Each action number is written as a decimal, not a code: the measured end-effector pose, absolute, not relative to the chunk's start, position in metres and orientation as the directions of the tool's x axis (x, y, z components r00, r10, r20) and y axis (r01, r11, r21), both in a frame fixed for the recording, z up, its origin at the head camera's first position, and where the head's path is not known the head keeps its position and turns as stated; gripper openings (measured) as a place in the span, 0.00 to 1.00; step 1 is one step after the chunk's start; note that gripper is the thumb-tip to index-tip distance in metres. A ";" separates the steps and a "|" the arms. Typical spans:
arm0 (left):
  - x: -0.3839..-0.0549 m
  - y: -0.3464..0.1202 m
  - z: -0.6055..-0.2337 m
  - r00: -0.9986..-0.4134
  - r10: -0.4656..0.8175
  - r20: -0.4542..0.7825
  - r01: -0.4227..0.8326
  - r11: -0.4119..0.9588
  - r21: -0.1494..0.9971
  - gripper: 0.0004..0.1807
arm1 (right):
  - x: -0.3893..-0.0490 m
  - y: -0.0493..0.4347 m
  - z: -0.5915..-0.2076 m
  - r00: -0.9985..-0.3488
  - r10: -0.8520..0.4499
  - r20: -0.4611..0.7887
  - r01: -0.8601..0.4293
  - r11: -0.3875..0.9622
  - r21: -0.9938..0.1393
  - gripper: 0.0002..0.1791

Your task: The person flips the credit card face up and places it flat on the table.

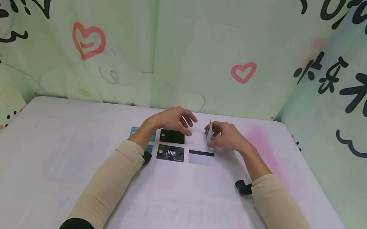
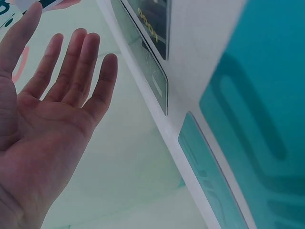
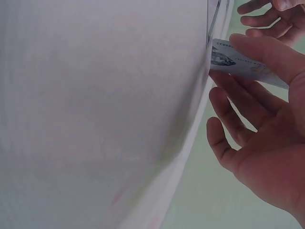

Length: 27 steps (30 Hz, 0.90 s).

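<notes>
My right hand (image 1: 227, 136) pinches a pale plastic card (image 1: 209, 132) between thumb and fingers. The card stands on edge above the table, and the right wrist view shows a printed picture on the card's face (image 3: 245, 64). My left hand (image 1: 172, 121) hovers with relaxed, spread fingers beside a plain black card (image 1: 172, 138), holding nothing; its palm (image 2: 52, 124) shows in the left wrist view. Nearer me lie a black "Vip" card (image 1: 170, 156) and a white card with a dark stripe (image 1: 201, 159). Two blue cards, one upper (image 1: 134, 130) and one lower (image 1: 149, 149), are partly hidden by my left arm.
A white cloth-covered table (image 1: 185, 204) lies under the cards, with a pink smudge at right. Green printed curtains (image 1: 192, 53) stand along its back and sides. Black wrist devices, one on the left (image 1: 147, 158) and one on the right (image 1: 243, 187), sit at my sleeve cuffs.
</notes>
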State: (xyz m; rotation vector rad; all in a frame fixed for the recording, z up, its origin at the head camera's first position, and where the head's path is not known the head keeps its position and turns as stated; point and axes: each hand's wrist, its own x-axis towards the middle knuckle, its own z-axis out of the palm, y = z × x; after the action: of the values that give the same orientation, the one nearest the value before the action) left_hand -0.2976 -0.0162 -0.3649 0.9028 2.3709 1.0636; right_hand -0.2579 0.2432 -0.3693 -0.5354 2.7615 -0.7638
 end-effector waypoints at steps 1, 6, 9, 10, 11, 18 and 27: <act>-0.298 -0.017 -0.366 -0.716 0.693 -0.084 0.397 0.503 0.768 0.31 | -0.258 0.243 -0.369 -0.906 -0.406 -0.118 -0.290 0.799 -0.527 0.27; -0.298 -0.017 -0.367 -0.720 0.691 -0.067 0.402 0.494 0.771 0.31 | -0.258 0.242 -0.367 -0.906 -0.407 -0.113 -0.306 0.816 -0.490 0.31; -0.298 -0.017 -0.367 -0.721 0.690 -0.070 0.402 0.497 0.769 0.32 | -0.257 0.242 -0.365 -0.910 -0.394 -0.126 -0.293 0.829 -0.477 0.32; -0.298 -0.017 -0.366 -0.720 0.690 -0.074 0.401 0.500 0.768 0.32 | -0.257 0.242 -0.365 -0.911 -0.390 -0.132 -0.286 0.831 -0.476 0.32; -0.298 -0.017 -0.367 -0.718 0.692 -0.076 0.400 0.500 0.768 0.32 | -0.256 0.242 -0.365 -0.912 -0.388 -0.137 -0.282 0.832 -0.477 0.33; -0.294 -0.017 -0.368 -0.720 0.689 -0.082 0.399 0.508 0.763 0.30 | -0.253 0.242 -0.367 -0.912 -0.388 -0.133 -0.285 0.834 -0.472 0.33; -0.296 -0.013 -0.368 -0.719 0.689 -0.088 0.427 0.538 0.727 0.30 | -0.252 0.239 -0.363 -0.916 -0.387 -0.107 -0.301 0.837 -0.457 0.32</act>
State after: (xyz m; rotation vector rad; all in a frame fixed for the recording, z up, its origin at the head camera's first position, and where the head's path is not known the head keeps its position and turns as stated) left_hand -0.2958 -0.0129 -0.3682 0.9169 2.4147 0.9957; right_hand -0.2516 0.2388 -0.3629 -0.5340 2.8214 -0.6544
